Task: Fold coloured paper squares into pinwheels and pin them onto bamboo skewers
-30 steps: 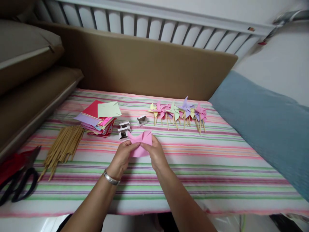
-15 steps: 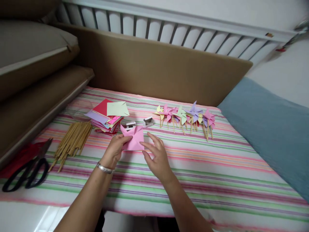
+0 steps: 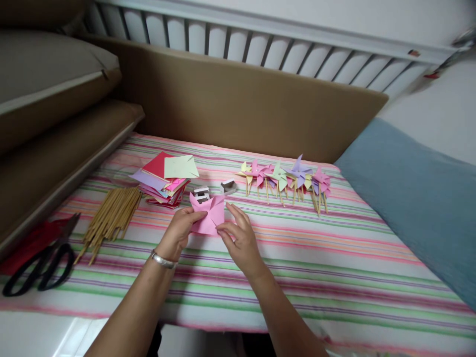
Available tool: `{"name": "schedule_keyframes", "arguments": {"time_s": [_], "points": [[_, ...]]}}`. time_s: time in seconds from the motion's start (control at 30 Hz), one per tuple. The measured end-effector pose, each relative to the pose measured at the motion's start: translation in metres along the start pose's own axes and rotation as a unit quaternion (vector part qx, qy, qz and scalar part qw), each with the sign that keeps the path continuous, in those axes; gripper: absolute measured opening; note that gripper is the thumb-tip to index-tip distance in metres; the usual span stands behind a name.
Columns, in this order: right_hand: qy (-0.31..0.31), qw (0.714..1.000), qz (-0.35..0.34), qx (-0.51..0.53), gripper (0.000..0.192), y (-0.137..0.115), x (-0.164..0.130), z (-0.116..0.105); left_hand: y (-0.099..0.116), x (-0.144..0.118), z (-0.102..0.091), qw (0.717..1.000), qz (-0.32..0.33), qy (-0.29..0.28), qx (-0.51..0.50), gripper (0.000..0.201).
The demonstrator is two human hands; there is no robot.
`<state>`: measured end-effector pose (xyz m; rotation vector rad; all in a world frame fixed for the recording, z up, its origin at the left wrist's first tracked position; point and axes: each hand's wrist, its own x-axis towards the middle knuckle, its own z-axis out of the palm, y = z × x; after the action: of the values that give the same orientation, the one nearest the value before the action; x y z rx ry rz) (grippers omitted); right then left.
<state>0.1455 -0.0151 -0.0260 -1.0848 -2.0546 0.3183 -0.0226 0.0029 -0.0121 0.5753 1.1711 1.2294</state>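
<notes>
Pink paper square [image 3: 208,215], partly folded with corners drawn toward its centre, held tilted above the striped bed cover; left fingers [image 3: 193,216] pinch its left edge, right fingers [image 3: 223,227] its lower right.

left hand [image 3: 179,232] pinching; right hand [image 3: 241,238] fingers curled

Matt pink paper [image 3: 208,216]; woven striped cloth [image 3: 334,258]; wooden sticks [image 3: 111,218]

The pink paper [image 3: 208,216] has its lower left edge hidden behind the left hand [image 3: 177,236]. The scissors [image 3: 37,265] at the striped cloth's [image 3: 334,277] left edge blur. The small boxes' [image 3: 203,193] contents are too small to tell.
</notes>
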Motion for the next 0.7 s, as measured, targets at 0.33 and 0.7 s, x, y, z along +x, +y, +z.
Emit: {"name": "schedule_keyframes", "arguments": {"time_s": [0.33,0.7], "points": [[-0.012,0.998,0.034,0.050,0.012,0.001,0.002,-0.001,-0.009,0.000,0.005,0.999,-0.013,-0.034,0.009,0.020],[0.035,0.985,0.156,0.058,0.006,0.003,0.006,0.004,-0.012,-0.009,0.019,0.996,-0.015,-0.084,0.016,0.017]]}}
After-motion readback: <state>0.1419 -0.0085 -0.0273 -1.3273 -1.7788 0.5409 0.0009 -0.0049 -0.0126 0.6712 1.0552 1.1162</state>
